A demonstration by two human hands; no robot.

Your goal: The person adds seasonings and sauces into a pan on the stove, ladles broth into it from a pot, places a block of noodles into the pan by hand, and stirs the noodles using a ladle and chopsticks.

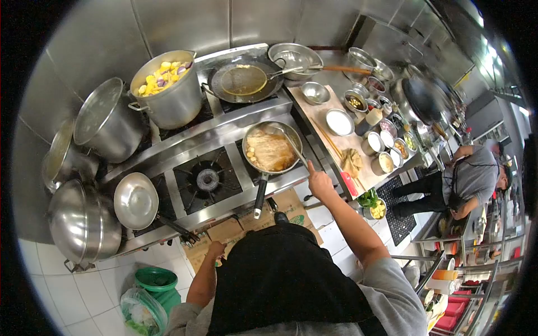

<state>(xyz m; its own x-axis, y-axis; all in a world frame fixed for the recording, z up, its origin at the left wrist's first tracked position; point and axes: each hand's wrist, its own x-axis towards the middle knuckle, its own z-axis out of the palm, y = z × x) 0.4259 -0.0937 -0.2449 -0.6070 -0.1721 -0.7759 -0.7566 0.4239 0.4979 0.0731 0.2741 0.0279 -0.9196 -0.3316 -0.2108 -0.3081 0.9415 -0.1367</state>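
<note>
My right hand (320, 183) is closed around the handle of a long metal utensil (295, 147). Its far end is in a frying pan (246, 151) on the front right burner, against a flat, browned, pale piece of food (272, 150). I cannot make out the shape of that end. Small pale pieces lie at the pan's left side. The black pan handle (261, 196) points toward my body, untouched. Low by the stove's front edge is my left hand (216, 250), its fingers curled; whether anything is in them is hidden.
An unlit burner (207, 179) lies left of the pan, then an empty skillet (136, 200). Behind stand a pot of yellow and purple chunks (163, 78) and a wide pan (238, 78) with a strainer. Bowls (339, 121) crowd the right counter. Another person (471, 173) stands right.
</note>
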